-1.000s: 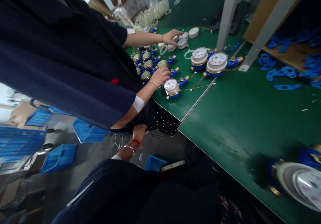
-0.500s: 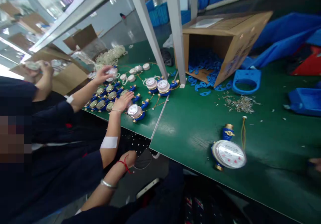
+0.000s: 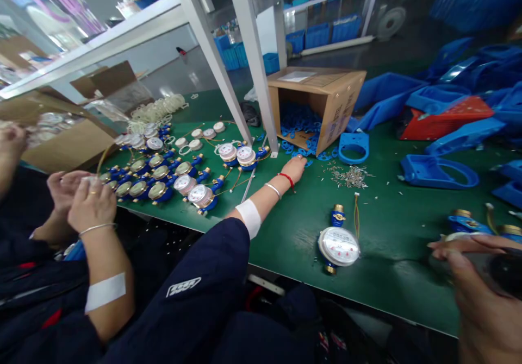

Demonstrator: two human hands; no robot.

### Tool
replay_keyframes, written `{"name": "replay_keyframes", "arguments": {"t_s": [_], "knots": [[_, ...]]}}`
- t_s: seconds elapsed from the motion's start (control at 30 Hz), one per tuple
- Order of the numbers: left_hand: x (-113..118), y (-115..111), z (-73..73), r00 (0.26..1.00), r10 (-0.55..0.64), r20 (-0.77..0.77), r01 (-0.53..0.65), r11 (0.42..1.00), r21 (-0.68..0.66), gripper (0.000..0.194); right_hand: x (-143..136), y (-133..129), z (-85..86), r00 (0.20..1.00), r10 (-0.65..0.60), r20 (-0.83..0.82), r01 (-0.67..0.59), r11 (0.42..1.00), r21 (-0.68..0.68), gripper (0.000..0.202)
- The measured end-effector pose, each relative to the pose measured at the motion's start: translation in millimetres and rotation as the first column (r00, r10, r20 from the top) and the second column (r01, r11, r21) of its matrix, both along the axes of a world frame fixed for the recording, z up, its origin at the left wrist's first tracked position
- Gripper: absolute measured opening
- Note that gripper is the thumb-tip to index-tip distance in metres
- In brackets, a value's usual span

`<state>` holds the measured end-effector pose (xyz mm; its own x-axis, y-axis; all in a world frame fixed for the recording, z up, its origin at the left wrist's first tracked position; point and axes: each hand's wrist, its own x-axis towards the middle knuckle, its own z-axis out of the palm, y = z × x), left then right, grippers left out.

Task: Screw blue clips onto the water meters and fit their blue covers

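My left hand (image 3: 294,169), with a red string at its wrist, reaches over the green table to the blue clips (image 3: 312,141) spilling from a cardboard box; its fingertips are closed near them, and what they hold is too small to name. At the right edge my right hand (image 3: 477,277) is wrapped round a dark tool (image 3: 499,269), beside brass-ended blue meter bodies (image 3: 468,223). Between my hands a round white-faced water meter (image 3: 339,246) lies with its wire (image 3: 356,217) stretched out behind it. Small screws (image 3: 351,176) form a pile beyond the meter.
The cardboard box (image 3: 345,106) lies on its side behind metal posts (image 3: 253,65). Blue brackets (image 3: 436,171) and a red bin (image 3: 448,117) stand at the right. At the left, a co-worker's hands (image 3: 87,201) are near rows of meters (image 3: 157,174).
My left hand has moved from below the table edge forward to the blue clips. The view has turned right, bringing my right hand and the dark tool into sight. The co-worker's hands have drawn back.
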<state>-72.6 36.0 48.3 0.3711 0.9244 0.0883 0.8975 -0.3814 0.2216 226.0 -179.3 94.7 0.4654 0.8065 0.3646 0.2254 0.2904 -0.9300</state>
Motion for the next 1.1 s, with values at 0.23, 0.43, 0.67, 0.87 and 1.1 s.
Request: {"name": "replay_keyframes", "arguments": {"t_s": [0.23,0.43,0.67,0.87,1.1], "knots": [[6.5,-3.4,-0.6,0.979,0.081,0.186,-0.075,0.996,-0.041,0.013,5.9,-0.4,4.1,0.998,0.036,-0.055,-0.034,0.998,0.047,0.028],[23.2,-79.7,0.3,0.819,0.060,0.571,0.133,0.947,-0.291,0.020,5.3,7.3,-14.6,0.994,0.025,-0.103,-0.005,0.981,0.191,0.039],[50.9,-120.3,-11.5,0.544,0.299,0.784,0.351,0.767,-0.536,0.015,5.2,5.6,-17.0,0.994,0.079,-0.076,-0.064,0.981,0.180,0.033],[61.2,-121.1,-19.2,0.626,0.133,0.768,0.188,0.931,-0.314,0.015,3.6,6.6,-16.7,0.994,0.083,-0.070,-0.070,0.982,0.174,0.035],[50.8,-125.6,-26.1,0.821,-0.054,0.569,0.117,0.990,-0.074,0.016,3.2,13.4,-15.6,0.993,0.066,-0.101,-0.045,0.979,0.197,0.037]]}}
